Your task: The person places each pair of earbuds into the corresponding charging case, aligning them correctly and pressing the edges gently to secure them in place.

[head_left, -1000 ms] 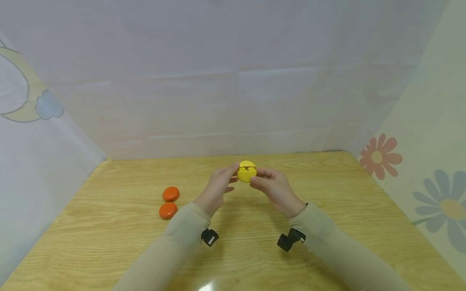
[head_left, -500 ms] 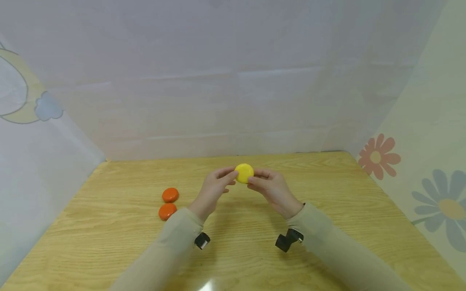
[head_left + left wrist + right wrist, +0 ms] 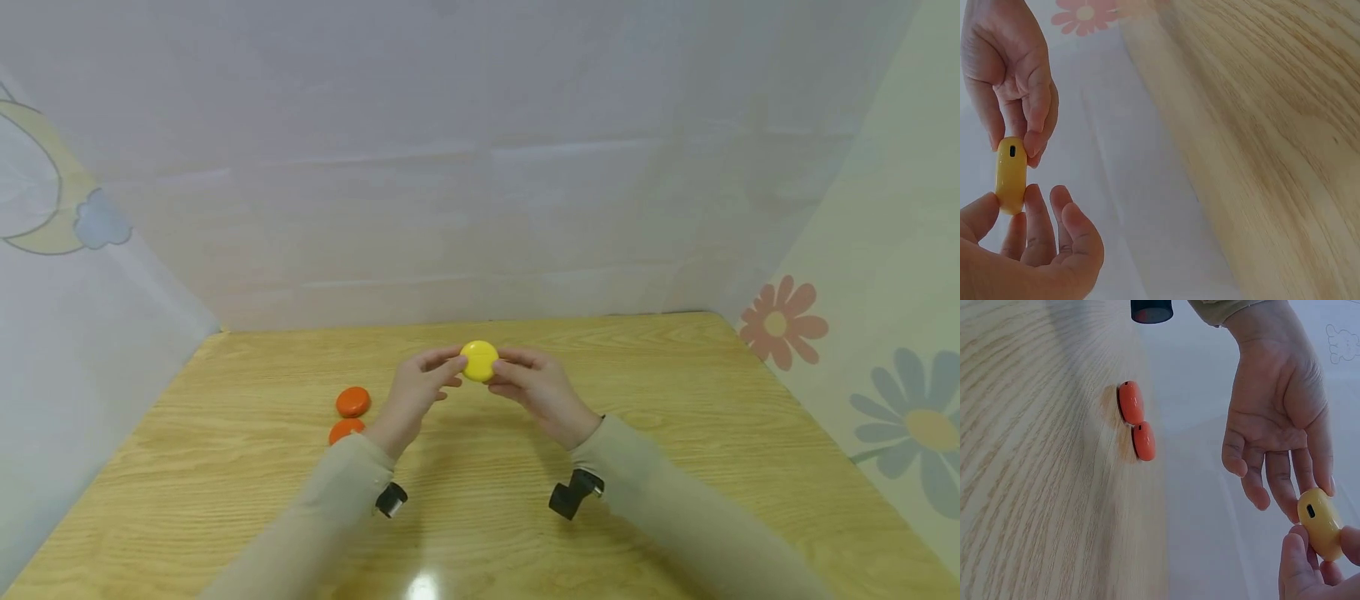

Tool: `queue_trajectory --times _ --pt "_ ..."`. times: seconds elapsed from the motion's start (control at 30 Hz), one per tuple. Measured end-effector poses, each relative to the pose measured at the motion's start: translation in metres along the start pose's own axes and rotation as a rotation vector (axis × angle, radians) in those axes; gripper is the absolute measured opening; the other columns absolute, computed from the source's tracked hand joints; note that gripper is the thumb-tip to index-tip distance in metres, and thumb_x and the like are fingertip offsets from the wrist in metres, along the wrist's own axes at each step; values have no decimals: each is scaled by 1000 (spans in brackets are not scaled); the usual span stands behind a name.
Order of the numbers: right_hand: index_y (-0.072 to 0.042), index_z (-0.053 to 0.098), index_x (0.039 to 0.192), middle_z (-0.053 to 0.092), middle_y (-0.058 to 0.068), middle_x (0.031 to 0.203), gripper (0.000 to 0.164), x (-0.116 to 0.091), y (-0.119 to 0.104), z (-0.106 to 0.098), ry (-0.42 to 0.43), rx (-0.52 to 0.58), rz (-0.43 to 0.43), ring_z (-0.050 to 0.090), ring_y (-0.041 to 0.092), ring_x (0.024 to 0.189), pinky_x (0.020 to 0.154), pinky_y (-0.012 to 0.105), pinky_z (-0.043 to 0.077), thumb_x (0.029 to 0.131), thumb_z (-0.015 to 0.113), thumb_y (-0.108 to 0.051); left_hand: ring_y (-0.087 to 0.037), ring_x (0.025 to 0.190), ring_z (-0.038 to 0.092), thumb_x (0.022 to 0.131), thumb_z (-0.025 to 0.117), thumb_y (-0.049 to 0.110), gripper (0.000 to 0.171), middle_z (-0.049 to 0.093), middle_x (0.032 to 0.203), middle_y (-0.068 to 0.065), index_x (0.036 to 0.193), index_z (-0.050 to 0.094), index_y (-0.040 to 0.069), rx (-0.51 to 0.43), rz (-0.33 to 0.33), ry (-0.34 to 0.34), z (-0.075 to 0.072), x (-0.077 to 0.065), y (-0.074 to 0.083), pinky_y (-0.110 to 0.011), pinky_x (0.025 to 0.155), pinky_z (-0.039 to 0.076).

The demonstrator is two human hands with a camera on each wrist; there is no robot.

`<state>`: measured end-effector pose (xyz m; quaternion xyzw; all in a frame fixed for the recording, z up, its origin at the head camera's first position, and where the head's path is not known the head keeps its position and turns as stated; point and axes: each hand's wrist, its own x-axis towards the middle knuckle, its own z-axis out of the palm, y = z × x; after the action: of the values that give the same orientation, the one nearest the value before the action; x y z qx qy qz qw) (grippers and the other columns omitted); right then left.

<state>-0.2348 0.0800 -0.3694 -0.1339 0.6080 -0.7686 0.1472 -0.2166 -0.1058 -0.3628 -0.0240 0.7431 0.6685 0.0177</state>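
Observation:
Between my two hands is a round yellow earbud charging case (image 3: 480, 361), held up over the far part of the table with its lid down. My left hand (image 3: 411, 393) pinches its left edge between thumb and fingers, and my right hand (image 3: 542, 392) pinches the right edge. A dark port slot shows in the rim of the yellow case (image 3: 1011, 178) in the left wrist view. To the left lie two similar orange cases: the farther orange case (image 3: 352, 402) is wholly visible, while my left sleeve partly covers the nearer orange case (image 3: 346, 429).
The wooden table (image 3: 480, 533) reaches back to a pale cloth wall (image 3: 480, 208). Side walls with a moon picture (image 3: 56, 192) and a flower picture (image 3: 783, 323) stand left and right. Each forearm carries a black wrist camera (image 3: 576, 493).
One second ago the yellow case's lid stood raised, showing its inside; half a second ago it was down. Both hands have since moved left with the case. The orange cases stay put.

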Motion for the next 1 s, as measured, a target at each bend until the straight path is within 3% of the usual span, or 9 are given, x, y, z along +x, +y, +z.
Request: queue_trajectory --times 0.27,0.57,1.0 --pt "14 45 134 61 11 113 38 4 0 8 2 25 31 66 14 92 88 28 52 100 52 -2 -27 101 61 95 64 24 37 63 120 -10 127 63 5 23 4 -29 -14 -1 -2 -46 89 45" --pt "15 47 131 62 12 110 36 10 4 20 30 65 76 67 15 88 85 28 53 99 53 1 -22 97 61 95 64 25 38 64 119 -9 127 63 5 53 -10 -7 -26 -3 -2 -33 80 45" --pt "12 49 133 61 18 117 37 21 12 35 35 63 116 67 15 89 85 29 54 99 53 -1 -21 92 62 96 64 24 40 65 119 -13 130 61 2 114 -22 7 -46 -4 -3 -30 76 46"
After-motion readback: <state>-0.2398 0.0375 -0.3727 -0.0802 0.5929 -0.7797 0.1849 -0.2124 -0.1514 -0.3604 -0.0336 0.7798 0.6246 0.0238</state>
